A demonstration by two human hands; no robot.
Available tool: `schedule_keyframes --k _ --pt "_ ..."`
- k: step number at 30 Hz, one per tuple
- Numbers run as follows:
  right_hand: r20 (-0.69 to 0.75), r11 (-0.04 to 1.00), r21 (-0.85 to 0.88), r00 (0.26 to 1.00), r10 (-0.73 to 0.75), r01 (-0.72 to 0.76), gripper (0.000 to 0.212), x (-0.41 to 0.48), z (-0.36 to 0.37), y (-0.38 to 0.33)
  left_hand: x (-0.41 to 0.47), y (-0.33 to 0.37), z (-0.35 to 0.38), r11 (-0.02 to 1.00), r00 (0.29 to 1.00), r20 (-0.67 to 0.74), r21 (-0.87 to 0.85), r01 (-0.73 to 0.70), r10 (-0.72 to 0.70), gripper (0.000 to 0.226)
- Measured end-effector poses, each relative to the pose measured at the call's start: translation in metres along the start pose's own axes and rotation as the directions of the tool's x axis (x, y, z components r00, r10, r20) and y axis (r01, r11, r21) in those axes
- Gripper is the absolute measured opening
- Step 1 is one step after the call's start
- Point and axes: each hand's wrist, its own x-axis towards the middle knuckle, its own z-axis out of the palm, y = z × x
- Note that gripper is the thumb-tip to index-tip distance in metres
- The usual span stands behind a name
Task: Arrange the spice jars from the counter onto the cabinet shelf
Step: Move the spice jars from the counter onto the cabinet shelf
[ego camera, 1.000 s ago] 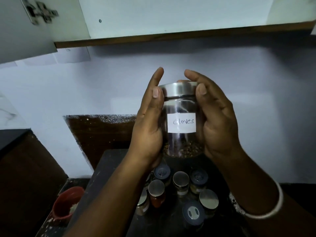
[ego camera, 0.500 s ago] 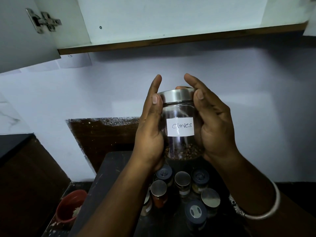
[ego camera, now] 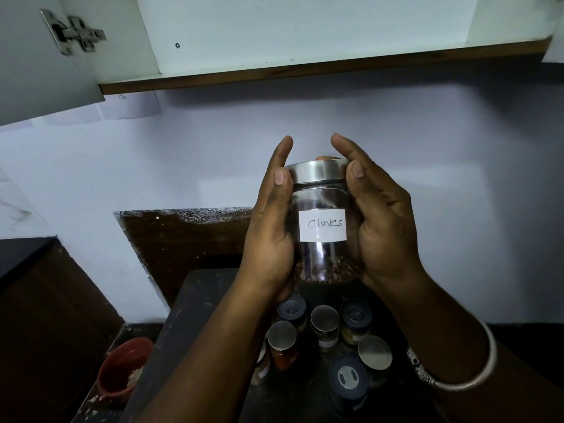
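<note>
A glass cloves jar [ego camera: 320,251] with a steel lid and a white label reading "cloves" is held upright in mid-air between both palms. My left hand [ego camera: 270,227] presses its left side and my right hand [ego camera: 380,224] its right side, thumbs near the lid. Below, several small spice jars [ego camera: 325,326] with steel or dark lids stand on the dark counter [ego camera: 195,315]. The open cabinet's white shelf [ego camera: 305,32] is above, with a brown front edge.
The cabinet door [ego camera: 39,62] with a metal hinge hangs open at the upper left. A red bowl [ego camera: 122,367] with pale contents sits low at the left beside the counter. A white wall fills the background.
The view has tilted up a little, showing more of the cabinet shelf. The jar stays gripped between both hands and sits slightly lower in view.
</note>
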Motion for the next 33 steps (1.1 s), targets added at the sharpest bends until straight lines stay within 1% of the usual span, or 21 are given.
schedule_keyframes --k 2,8,20,24,28,31,33 --pt "-0.001 1.0 0.002 1.0 -0.001 0.001 0.032 0.001 -0.001 0.002 0.001 0.0 0.0 1.0 1.0 -0.004 -0.005 0.003 -0.003 0.05" --pt "0.006 1.0 0.016 1.0 0.006 -0.006 0.033 0.005 -0.003 0.008 0.005 -0.006 -0.003 0.999 1.0 -0.004 -0.03 0.016 -0.016 0.049" --pt "0.009 1.0 0.006 1.0 0.028 -0.028 0.033 0.014 -0.002 0.015 0.014 -0.012 -0.01 1.0 1.0 -0.016 -0.005 0.025 -0.025 0.045" --pt "0.018 0.999 -0.023 0.999 0.027 -0.027 0.033 0.018 0.0 0.017 0.019 -0.011 -0.012 0.999 0.999 -0.023 -0.027 0.022 -0.023 0.051" --pt "0.063 0.992 -0.13 0.998 0.007 0.002 0.034 0.03 0.0 0.014 0.032 -0.007 -0.022 1.0 1.0 0.016 -0.005 -0.025 0.025 0.047" --pt "0.18 0.949 -0.314 0.983 0.047 0.012 0.054 0.05 0.0 0.003 0.054 0.004 -0.03 0.996 0.997 0.03 0.053 -0.078 0.076 0.052" --pt "0.238 0.913 -0.407 0.969 0.069 0.034 0.062 0.07 0.004 -0.006 0.074 0.012 -0.035 0.983 0.991 0.027 0.128 -0.133 0.13 0.056"
